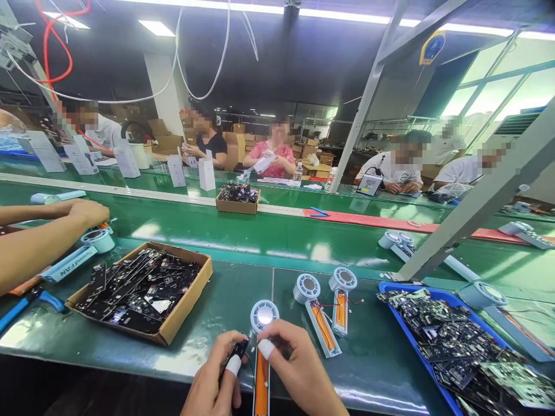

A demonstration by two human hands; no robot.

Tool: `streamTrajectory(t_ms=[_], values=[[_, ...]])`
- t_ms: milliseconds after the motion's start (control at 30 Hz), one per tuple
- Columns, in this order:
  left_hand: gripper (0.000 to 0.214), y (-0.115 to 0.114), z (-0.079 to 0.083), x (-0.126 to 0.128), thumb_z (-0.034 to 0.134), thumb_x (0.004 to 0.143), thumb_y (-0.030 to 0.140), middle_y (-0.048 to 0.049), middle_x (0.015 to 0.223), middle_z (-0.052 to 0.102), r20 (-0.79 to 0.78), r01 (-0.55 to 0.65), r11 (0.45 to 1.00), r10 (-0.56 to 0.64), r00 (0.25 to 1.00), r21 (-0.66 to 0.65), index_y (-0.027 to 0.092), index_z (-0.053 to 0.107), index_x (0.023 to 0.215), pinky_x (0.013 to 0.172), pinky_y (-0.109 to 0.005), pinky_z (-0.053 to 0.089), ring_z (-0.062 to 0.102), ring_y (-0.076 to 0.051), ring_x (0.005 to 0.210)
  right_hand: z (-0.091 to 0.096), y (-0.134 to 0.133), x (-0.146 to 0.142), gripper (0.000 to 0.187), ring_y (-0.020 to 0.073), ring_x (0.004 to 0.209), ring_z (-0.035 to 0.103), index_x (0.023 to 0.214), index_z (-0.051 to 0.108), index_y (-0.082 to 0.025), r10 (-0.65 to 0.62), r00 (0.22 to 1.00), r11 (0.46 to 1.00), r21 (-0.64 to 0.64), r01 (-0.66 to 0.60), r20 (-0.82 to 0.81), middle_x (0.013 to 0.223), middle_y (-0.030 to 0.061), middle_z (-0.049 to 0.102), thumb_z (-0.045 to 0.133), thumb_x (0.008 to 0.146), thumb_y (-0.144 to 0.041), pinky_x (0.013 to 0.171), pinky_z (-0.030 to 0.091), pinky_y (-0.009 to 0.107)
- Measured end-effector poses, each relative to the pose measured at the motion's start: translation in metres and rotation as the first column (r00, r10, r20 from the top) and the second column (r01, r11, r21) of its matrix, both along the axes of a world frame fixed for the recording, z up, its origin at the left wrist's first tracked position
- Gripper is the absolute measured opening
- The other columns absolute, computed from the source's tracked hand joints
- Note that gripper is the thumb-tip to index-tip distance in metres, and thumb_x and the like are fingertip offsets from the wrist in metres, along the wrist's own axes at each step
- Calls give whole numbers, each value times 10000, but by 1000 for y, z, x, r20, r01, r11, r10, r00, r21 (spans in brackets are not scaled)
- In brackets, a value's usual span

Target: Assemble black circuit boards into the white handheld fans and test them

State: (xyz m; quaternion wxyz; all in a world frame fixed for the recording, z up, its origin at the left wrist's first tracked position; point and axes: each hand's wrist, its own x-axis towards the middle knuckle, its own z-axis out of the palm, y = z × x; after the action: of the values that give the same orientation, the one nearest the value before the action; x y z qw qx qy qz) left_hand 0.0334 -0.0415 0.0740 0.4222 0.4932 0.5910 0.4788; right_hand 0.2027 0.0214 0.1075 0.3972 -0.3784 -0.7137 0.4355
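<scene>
My left hand (217,375) grips a small black circuit board (238,350) between thumb and fingers, with a white cover on the thumb. Right beside it lies a light-blue handheld fan (264,315), its handle open and an orange battery (261,384) showing inside. My right hand (297,361) is over the top of that handle, thumb and forefinger closed together; its thumb also wears a white cover. Whatever sits between those fingertips is too small to make out. A thin red wire (266,375) runs along the battery.
Two open fans (318,329) (342,300) lie to the right. A cardboard box (186,315) of circuit boards stands left, a blue tray (416,346) of boards right. Another person's arms (52,231) reach in at left, near blue-handled pliers (30,303). A green conveyor (277,234) runs behind; a slanted metal post (472,211) stands right.
</scene>
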Motion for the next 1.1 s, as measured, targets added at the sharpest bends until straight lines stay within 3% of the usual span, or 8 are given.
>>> streamTrajectory(t_ms=[267, 433, 600, 767, 833, 933, 1000, 1100], values=[[428, 5, 18, 4, 505, 876, 605, 50, 541, 479, -68, -12, 1000, 12, 998, 9, 232, 669, 1008, 459, -223, 335, 390, -137, 468, 1, -2, -4, 202, 142, 828, 598, 937, 676, -220, 19, 999, 972, 231, -28, 40, 891, 11, 631, 532, 916, -80, 725, 430, 233], [474, 11, 22, 6, 566, 843, 652, 83, 478, 378, 46, 41, 998, -39, 998, -44, 190, 673, 851, 443, -213, 257, 328, -107, 449, -6, -5, -3, 175, 154, 842, 597, 971, 649, -216, 21, 995, 955, 291, -50, 101, 928, 30, 615, 522, 926, -103, 733, 450, 240], [556, 13, 21, 8, 625, 758, 727, 103, 457, 367, 128, 30, 995, -18, 992, -93, 179, 649, 843, 404, -189, 187, 286, -75, 418, -8, -5, -1, 198, 171, 840, 595, 1035, 666, -235, 6, 964, 905, 409, -118, 266, 934, 38, 623, 538, 941, -117, 733, 465, 257], [537, 9, 18, 7, 595, 792, 705, 86, 465, 411, 136, 21, 993, -6, 991, -112, 186, 660, 916, 387, -187, 203, 299, -79, 408, -11, -4, -3, 191, 169, 825, 586, 969, 637, -218, -60, 979, 878, 476, -41, 194, 912, 34, 623, 497, 947, -90, 720, 466, 259], [494, 8, 14, 7, 568, 837, 653, 58, 533, 498, 116, 9, 998, -1, 993, -62, 195, 657, 998, 388, -185, 262, 346, -85, 418, -12, -5, -4, 200, 169, 847, 590, 965, 625, -219, -88, 986, 892, 452, 16, 139, 921, 30, 624, 497, 935, -69, 733, 470, 258], [460, 6, 6, 7, 551, 862, 571, -37, 875, 698, 99, -45, 999, 44, 994, 2, 230, 595, 1167, 400, -203, 377, 442, -86, 432, -12, -6, -7, 212, 171, 850, 593, 963, 619, -220, -129, 987, 897, 437, 74, 98, 918, 27, 629, 496, 920, -53, 730, 472, 261], [483, 5, 1, 7, 571, 851, 508, -67, 1036, 719, 91, -63, 998, 64, 994, -11, 247, 526, 1256, 396, -210, 406, 490, -87, 428, -12, -6, -9, 208, 174, 839, 591, 964, 617, -219, -149, 985, 886, 454, 93, 89, 912, 30, 631, 491, 924, -58, 720, 471, 265], [495, 5, -2, 5, 573, 840, 428, -77, 1078, 736, 67, -61, 997, 63, 996, -38, 242, 478, 1289, 381, -202, 407, 550, -95, 436, -13, -6, -11, 193, 179, 813, 584, 967, 611, -217, -184, 979, 851, 513, 115, 86, 895, 33, 631, 482, 940, -76, 705, 465, 274]])
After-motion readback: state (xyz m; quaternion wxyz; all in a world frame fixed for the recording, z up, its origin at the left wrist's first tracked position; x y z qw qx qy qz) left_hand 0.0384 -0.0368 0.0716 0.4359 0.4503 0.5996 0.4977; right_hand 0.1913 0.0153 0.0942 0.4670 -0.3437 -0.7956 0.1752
